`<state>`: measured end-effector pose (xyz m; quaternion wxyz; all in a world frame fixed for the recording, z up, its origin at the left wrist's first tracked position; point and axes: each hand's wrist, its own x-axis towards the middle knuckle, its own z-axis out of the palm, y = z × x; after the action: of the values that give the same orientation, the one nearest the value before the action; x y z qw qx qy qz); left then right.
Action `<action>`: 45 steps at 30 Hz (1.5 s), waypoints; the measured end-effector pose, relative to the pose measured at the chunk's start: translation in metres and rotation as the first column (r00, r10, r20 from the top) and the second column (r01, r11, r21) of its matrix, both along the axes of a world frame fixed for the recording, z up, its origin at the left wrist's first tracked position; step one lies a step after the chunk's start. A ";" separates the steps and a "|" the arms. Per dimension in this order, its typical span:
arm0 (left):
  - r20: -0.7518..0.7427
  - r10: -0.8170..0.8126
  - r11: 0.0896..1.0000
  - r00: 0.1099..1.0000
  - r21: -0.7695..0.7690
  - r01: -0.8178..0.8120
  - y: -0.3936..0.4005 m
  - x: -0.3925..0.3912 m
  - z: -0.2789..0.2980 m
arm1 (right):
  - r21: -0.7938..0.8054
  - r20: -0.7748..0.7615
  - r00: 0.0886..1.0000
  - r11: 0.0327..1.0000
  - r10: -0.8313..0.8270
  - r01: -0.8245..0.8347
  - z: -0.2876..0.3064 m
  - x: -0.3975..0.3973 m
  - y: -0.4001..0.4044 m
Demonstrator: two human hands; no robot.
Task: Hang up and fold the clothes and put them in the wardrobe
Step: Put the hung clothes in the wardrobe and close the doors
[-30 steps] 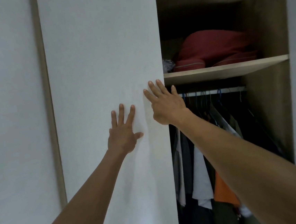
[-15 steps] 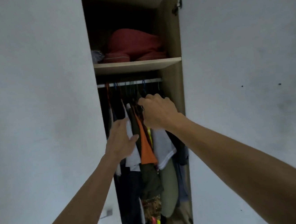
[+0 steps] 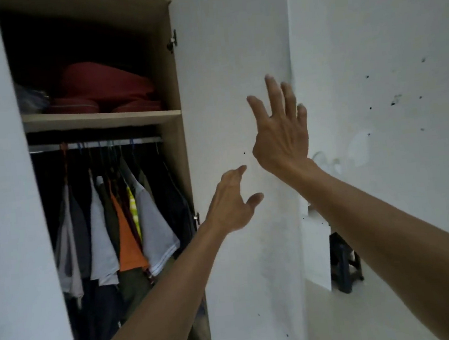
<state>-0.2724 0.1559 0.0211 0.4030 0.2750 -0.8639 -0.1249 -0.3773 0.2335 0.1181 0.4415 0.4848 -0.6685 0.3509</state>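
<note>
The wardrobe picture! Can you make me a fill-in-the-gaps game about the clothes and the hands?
1. The orange shirt hangs from the ____ under the shelf.
2. The red bundle lies ____ the shelf.
3. The right hand has its fingers ____ in front of the white door.
4. The left hand holds ____.

Missing words: rail; on; spread; nothing

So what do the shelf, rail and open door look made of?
Shelf: likely laminated board, pale wood-grain matte front edge. Rail: probably metal, thin, with a silvery sheen. Door: seemingly white-coated board, flat matte face, hung on small metal hinges.
</note>
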 end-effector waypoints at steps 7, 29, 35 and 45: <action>-0.070 -0.011 1.000 0.997 -0.010 0.011 0.033 -0.081 0.025 | -0.309 0.586 0.598 0.833 0.547 -0.460 0.011 -0.070 0.014; -0.570 0.341 0.803 0.747 -0.237 -0.547 0.009 0.091 0.045 | -0.085 0.284 0.282 0.317 0.916 -0.945 -0.013 0.056 -0.117; -0.597 0.432 0.708 0.676 -0.241 -0.664 -0.047 0.161 0.046 | 0.140 0.201 0.452 0.431 0.869 -0.891 -0.023 0.115 -0.180; -0.425 0.661 0.574 0.618 -0.243 -0.782 -0.157 0.247 0.048 | 0.247 0.104 0.637 0.600 0.764 -0.761 -0.019 0.168 -0.272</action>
<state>-0.0254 -0.0015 0.0691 0.5868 0.4951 -0.6100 0.1960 -0.2096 -0.0390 0.0992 0.1839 0.7805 -0.4362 0.4085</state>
